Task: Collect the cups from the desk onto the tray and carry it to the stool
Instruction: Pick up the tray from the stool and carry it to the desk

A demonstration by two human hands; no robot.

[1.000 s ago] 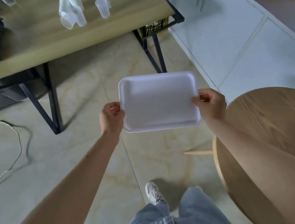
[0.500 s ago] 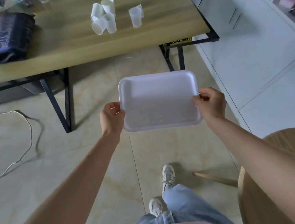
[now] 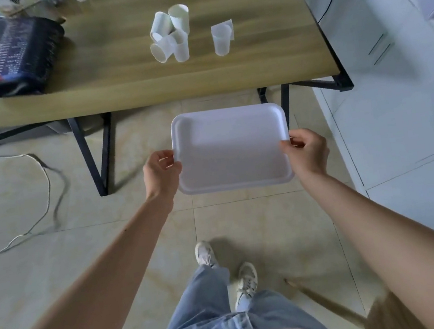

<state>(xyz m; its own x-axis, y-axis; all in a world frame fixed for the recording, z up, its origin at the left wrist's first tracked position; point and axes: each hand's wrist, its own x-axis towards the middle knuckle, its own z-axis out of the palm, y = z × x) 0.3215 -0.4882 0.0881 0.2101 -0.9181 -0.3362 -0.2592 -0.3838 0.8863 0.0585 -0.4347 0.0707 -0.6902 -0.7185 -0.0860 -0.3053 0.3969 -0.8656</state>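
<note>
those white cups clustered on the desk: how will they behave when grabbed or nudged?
The cups look thin-walled and translucent, so probably very light and easy to crush under a firm pinch. Several lie on their sides on the desk and could roll if bumped. The upright cup looks tall for its narrow base, so a sideways nudge would likely tip it.

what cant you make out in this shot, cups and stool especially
- Cups, head view: small and overlapping in a cluster, so the exact count is unclear.
- Stool, head view: cut off by the bottom edge and hidden by the right forearm.
- Tray underside: faces away; fingers of both hands beneath are hidden.
</note>
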